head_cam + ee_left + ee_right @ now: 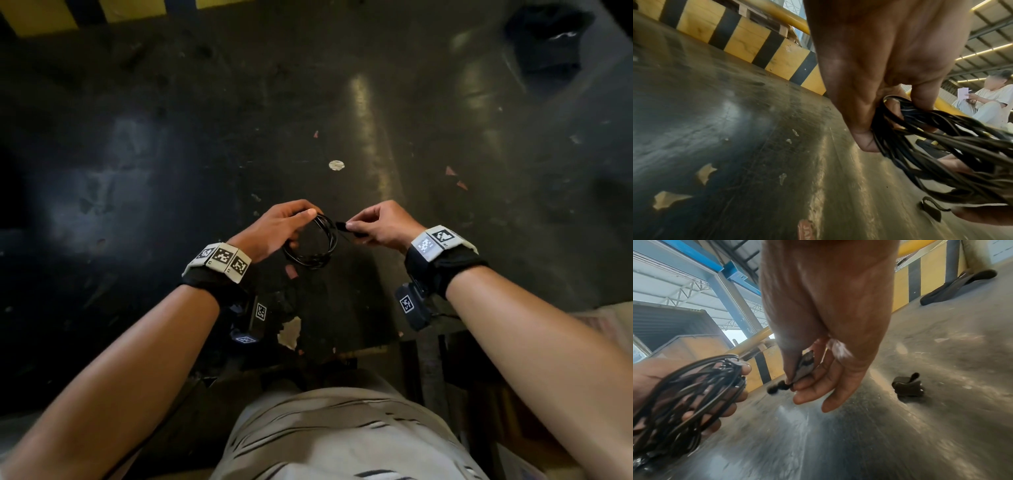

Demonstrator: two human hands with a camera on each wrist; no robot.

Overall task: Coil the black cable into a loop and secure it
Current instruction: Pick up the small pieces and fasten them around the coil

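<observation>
Coil formed and held above the dark floor [171,137]; securing step in hand.

The black cable [310,245] hangs as a multi-turn loop just in front of the person, ring face toward the head camera, long axis near vertical. Left hand [277,228] is curled round its upper left arc. Right hand [382,228] pinches the free cable end [342,226], which points left at the coil. Advice: clamp the turns firmly and wrap the end tight across the bundle.
</observation>
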